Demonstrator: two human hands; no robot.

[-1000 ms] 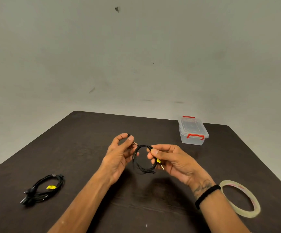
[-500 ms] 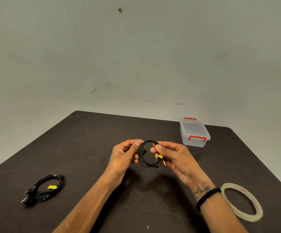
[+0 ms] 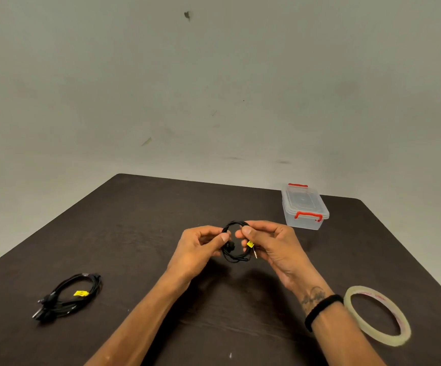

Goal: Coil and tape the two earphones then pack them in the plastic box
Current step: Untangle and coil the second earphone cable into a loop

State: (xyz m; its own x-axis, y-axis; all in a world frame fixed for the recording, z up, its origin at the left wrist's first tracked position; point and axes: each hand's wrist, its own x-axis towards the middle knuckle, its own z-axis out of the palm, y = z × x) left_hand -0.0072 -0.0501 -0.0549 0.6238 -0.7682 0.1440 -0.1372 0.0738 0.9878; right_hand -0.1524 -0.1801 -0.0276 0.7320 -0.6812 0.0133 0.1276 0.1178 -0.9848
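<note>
Left hand (image 3: 200,247) and right hand (image 3: 272,244) raised together over the middle of the dark table (image 3: 140,223), well above its surface, shadow cast below. Between them a black coiled earphone (image 3: 233,243), held as a small upright ring. Left thumb and fingers curled in, pinching the ring's left side; right thumb and forefinger pinching its upper right side, other fingers curled behind. Yellow tag (image 3: 250,243) and metal plug (image 3: 255,253) hanging just beside the right fingers; an earbud showing inside the ring near the left thumb.

Second earphone (image 3: 69,295), black, loosely coiled with its own yellow tag, lying flat near the table's left edge, well apart from both hands.

Clear plastic box (image 3: 303,207), lid on, red clasps at both ends, standing near the far edge toward the far right corner, just beyond the right hand but not touching it.

Roll of clear tape (image 3: 377,315) lying flat near the right edge, beside the right forearm. Black band (image 3: 322,310) round the right wrist, a tattoo just above it.
</note>
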